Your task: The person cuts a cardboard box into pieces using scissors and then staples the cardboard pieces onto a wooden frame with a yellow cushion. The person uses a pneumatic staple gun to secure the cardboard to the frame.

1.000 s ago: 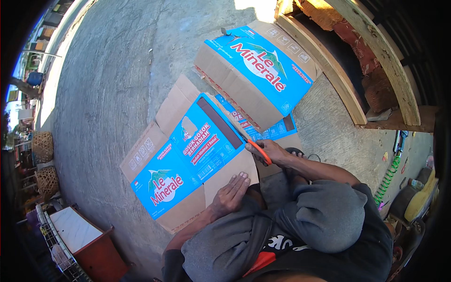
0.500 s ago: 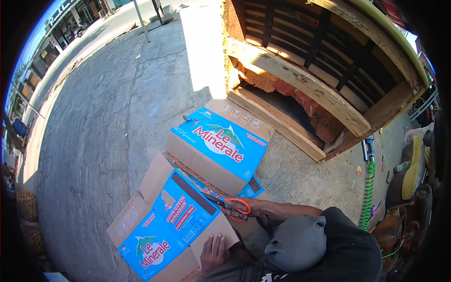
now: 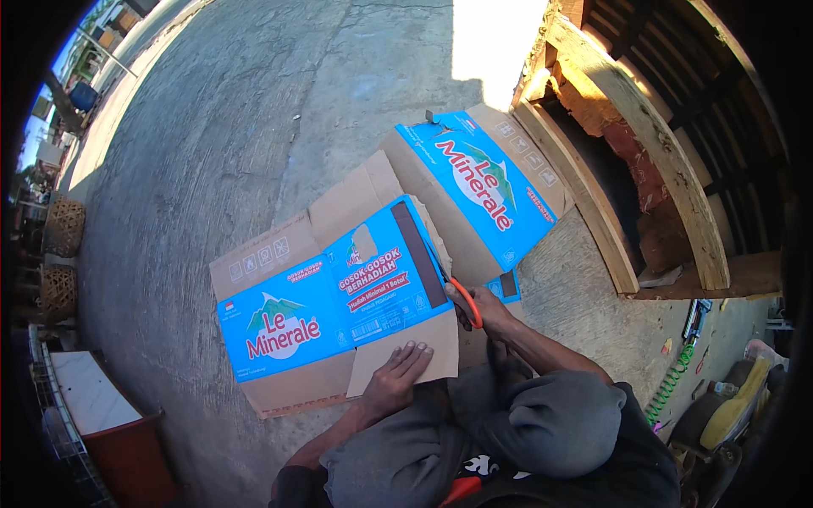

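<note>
Head view: the left hand lies flat, fingers spread, on the flattened blue carton on the concrete floor — right hand fingers grip orange-handled scissors at its edge. Best keep the flap pinned — cut steadily.

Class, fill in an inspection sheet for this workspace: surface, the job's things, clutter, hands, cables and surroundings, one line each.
Surface: grey concrete ground, partly sunlit.
Job's things: flattened blue and brown carton lying open; orange-handled scissors at its right edge.
Clutter: second blue carton lying beside the first.
Hands: left hand pressed flat on the carton's brown flap; right hand gripping the scissors.
Cables: green coiled hose at right; no cables seen.
Surroundings: wooden frame at right, woven baskets at left, red bin at lower left.
</note>
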`<state>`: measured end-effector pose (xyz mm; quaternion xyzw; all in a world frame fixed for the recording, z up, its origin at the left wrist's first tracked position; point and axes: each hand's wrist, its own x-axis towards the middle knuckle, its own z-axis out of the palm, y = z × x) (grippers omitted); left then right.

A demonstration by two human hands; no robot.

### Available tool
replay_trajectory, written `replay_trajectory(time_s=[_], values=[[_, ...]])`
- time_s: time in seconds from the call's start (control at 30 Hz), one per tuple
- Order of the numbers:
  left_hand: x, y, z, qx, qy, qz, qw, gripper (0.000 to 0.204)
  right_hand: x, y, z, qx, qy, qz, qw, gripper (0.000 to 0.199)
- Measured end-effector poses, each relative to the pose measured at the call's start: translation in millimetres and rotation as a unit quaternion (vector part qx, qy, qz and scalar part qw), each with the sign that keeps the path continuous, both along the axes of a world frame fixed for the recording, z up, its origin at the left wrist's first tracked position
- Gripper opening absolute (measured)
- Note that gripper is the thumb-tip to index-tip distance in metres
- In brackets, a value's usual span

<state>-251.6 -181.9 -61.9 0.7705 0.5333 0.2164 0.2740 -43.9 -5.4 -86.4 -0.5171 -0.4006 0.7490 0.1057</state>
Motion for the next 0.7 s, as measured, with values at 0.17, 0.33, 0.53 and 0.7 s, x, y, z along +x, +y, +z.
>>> replay_trajectory(time_s=[0.17,0.33,0.53,0.7], values=[[4.8,0.1,1.1,-0.005,0.024,-0.001,1.0,0.064,-0.3,-12.4,-5.3,0.013,-0.006,-0.013,1.0,0.055],[10.2,-6.9,10.1,-0.023,0.011,-0.014,1.0,0.067,-14.1,-12.5,-21.6,0.042,0.017,-0.064,0.997,0.061],[5.6,-11.3,6.8,-0.03,0.019,-0.022,0.999,0.07,-8.5,-13.0,-17.3,0.1,-0.051,-0.011,0.994,0.065],[1.2,-12.1,11.6,-0.02,0.007,-0.029,0.999,0.067,-16.8,-1.4,1.8,0.088,-0.04,-0.026,0.995,0.065]])
